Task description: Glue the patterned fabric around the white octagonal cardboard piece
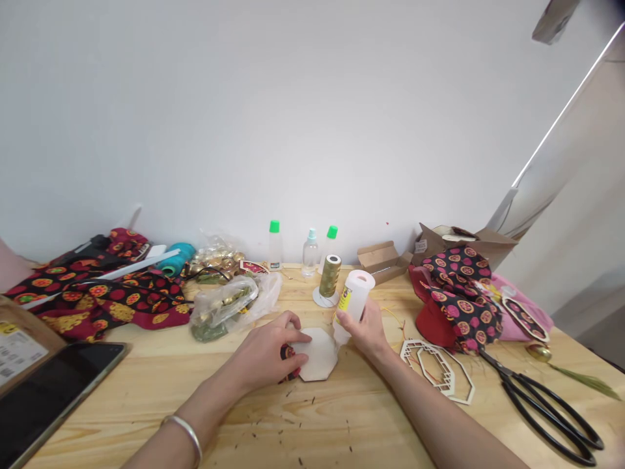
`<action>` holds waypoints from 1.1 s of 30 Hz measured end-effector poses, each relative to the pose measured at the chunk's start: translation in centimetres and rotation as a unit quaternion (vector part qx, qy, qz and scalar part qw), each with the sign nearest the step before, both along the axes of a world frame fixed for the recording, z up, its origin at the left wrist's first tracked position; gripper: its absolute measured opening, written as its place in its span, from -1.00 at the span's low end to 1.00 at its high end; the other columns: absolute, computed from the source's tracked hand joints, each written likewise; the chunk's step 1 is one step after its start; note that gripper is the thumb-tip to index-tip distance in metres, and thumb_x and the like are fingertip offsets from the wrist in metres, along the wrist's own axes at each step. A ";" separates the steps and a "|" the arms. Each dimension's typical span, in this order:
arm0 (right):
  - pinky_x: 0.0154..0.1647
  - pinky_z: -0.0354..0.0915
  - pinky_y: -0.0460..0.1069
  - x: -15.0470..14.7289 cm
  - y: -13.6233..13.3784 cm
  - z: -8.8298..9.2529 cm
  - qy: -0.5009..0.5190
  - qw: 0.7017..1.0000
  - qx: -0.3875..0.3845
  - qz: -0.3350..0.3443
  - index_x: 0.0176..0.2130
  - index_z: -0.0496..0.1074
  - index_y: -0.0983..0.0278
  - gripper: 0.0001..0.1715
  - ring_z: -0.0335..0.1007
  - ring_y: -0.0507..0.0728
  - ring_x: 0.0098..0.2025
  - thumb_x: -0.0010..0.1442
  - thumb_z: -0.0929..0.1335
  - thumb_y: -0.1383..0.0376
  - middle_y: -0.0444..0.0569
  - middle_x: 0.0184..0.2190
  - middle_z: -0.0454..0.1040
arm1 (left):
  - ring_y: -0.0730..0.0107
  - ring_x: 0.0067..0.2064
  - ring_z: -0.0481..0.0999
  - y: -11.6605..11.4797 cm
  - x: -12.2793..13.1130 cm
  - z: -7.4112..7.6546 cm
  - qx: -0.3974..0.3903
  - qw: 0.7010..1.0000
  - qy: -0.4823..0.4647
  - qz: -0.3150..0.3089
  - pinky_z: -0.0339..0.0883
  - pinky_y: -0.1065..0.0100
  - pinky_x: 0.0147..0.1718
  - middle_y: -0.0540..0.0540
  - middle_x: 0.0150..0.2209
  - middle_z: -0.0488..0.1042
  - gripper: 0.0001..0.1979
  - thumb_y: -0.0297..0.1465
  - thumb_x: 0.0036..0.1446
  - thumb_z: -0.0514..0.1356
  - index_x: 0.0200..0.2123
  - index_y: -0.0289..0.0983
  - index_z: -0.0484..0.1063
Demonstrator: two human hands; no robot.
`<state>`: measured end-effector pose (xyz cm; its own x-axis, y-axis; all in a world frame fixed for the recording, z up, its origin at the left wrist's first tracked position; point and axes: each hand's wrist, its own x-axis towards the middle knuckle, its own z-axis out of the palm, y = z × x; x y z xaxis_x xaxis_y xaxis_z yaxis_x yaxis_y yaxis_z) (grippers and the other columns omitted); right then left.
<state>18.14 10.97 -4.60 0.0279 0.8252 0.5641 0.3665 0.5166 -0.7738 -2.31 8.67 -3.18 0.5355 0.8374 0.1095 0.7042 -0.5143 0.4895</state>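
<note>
A white octagonal board lies on the table in front of me. At its left side my left hand holds it, with thumb and fingers on the face and edge. A bit of dark red patterned fabric shows under those fingers. My right hand is wrapped round a translucent glue bottle with a yellow label. The bottle is tilted base-up, its lower end close to the board's right edge. Whether the nozzle touches the board I cannot tell.
Behind the hands stand a gold thread spool, a clear bottle and green-capped bottles. Black scissors and wooden lattice frames lie right, near patterned fabric. Left are plastic bags, more fabric and a phone.
</note>
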 end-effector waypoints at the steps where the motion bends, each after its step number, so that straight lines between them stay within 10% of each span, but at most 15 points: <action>1: -0.60 0.21 -0.09 0.0 0.0 0.0 -0.001 1.000 -0.002 -0.002 -0.47 0.32 0.29 -0.75 0.24 0.05 -0.56 -0.10 0.32 0.15 -0.12 -0.58 0.36 | 0.35 -0.30 0.42 0.0 0.0 0.0 0.000 1.000 0.000 -0.001 0.25 0.32 -0.27 -0.04 -0.13 0.31 -0.73 -0.26 -0.04 0.14 -0.21 -0.06 0.46; 21: -0.55 0.26 -0.04 0.0 1.5 -1.0 0.288 0.951 -0.098 -0.060 -0.26 0.35 0.38 -0.54 0.34 0.10 -0.52 -0.07 0.34 0.08 -0.04 -0.51 0.44 | 0.26 -0.10 0.37 1.2 -2.2 0.4 -0.005 0.989 -0.135 0.066 0.19 0.28 -0.08 -0.09 -0.16 0.44 -0.74 -0.27 0.01 0.10 -0.26 -0.22 0.47; 33: -0.52 0.26 -0.05 -0.3 1.5 -0.9 0.363 0.926 -0.099 -0.042 -0.33 0.34 0.37 -0.55 0.33 0.07 -0.50 -0.14 0.38 0.09 -0.05 -0.48 0.42 | 0.38 -0.35 0.40 1.6 -2.6 0.2 0.033 0.982 -0.152 0.103 0.25 0.36 -0.28 -0.04 -0.44 0.43 -0.71 -0.26 0.09 0.05 -0.56 -0.27 0.41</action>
